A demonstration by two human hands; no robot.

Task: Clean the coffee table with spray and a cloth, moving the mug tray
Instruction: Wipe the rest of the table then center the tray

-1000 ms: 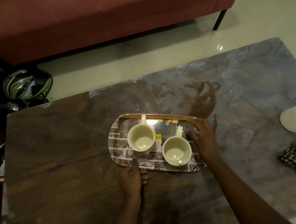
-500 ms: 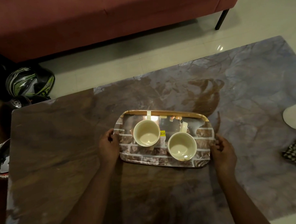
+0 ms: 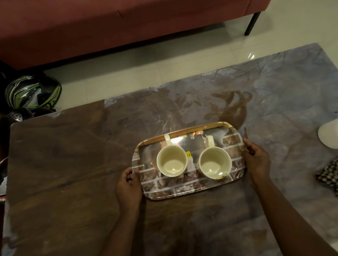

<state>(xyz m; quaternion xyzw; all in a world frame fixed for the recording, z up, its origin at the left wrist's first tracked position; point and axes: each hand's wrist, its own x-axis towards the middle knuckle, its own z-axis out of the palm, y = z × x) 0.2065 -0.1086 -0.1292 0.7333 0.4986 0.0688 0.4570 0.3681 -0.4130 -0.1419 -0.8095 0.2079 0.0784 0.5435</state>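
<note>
Since both ends are taken, tray: stiff, glossy, likely slippery; it sits mid coffee table.
Left hand: fingers curled on the short edge.
Mugs: loose, may slide; keep level.
Right hand: gripping the opposite edge.
Checked cloth: near right, beside a white object.

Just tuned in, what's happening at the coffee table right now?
A person has both hands on the brick-patterned tray: the left hand grips its left end and the right hand holds its right end. Two empty cream mugs stand side by side on it, handles pointing away from the person. The tray sits near the middle of the coffee table. A checkered cloth lies near the table's right edge, untouched. Whether the tray is lifted yet cannot be told.
</note>
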